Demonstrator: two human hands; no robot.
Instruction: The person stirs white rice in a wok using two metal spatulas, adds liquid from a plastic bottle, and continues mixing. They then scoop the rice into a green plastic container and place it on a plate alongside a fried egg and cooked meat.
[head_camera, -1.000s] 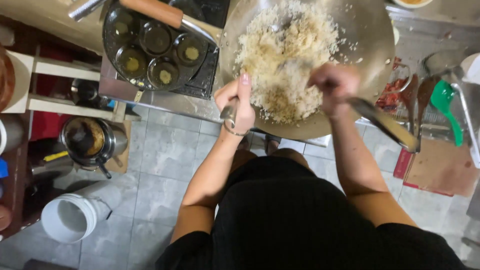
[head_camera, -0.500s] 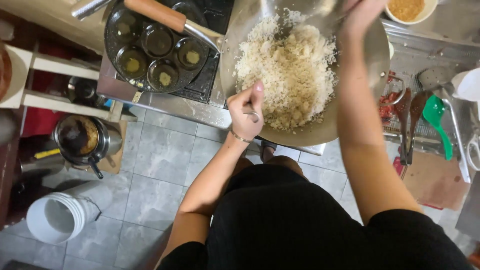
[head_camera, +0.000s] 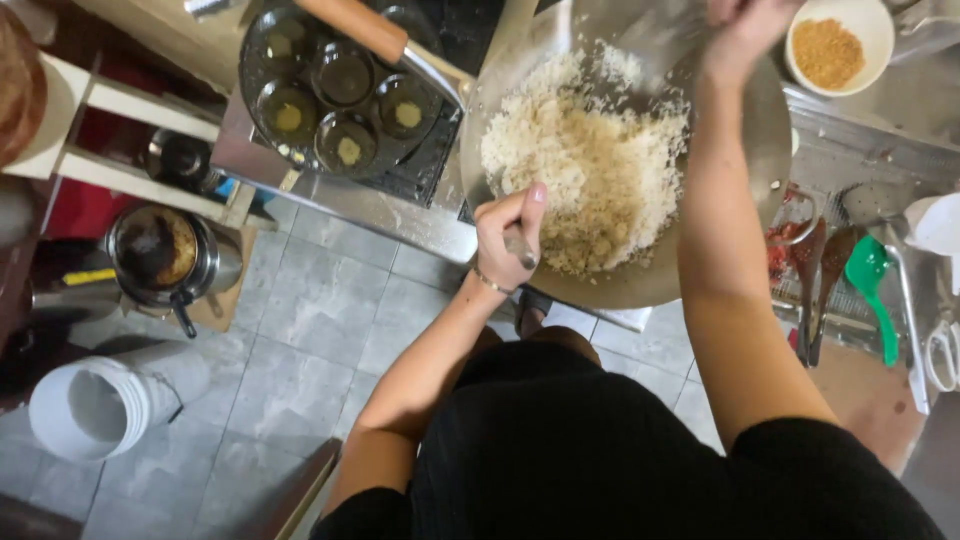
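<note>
A large metal wok (head_camera: 740, 200) holds a heap of white rice (head_camera: 590, 170) with browner bits near the front. My left hand (head_camera: 510, 240) is closed around the wok's handle at the near rim. At the wok's far side, the top of the view cuts off my right hand (head_camera: 745, 25). It is closed on a metal spatula (head_camera: 650, 35), which is blurred over the rice. My right forearm crosses above the wok's right side.
A dimpled pan (head_camera: 330, 90) with a wooden handle sits on the stove to the left. A white bowl (head_camera: 840, 45) of orange-brown crumbs stands at the far right. A green ladle (head_camera: 870, 280) and wooden spoons (head_camera: 810, 260) lie on the right. On the floor are a pot (head_camera: 165, 250) and a white bucket (head_camera: 90, 410).
My right hand has swung from the wok's near right rim up to its far side with the utensil. My left hand has kept its grip on the handle.
</note>
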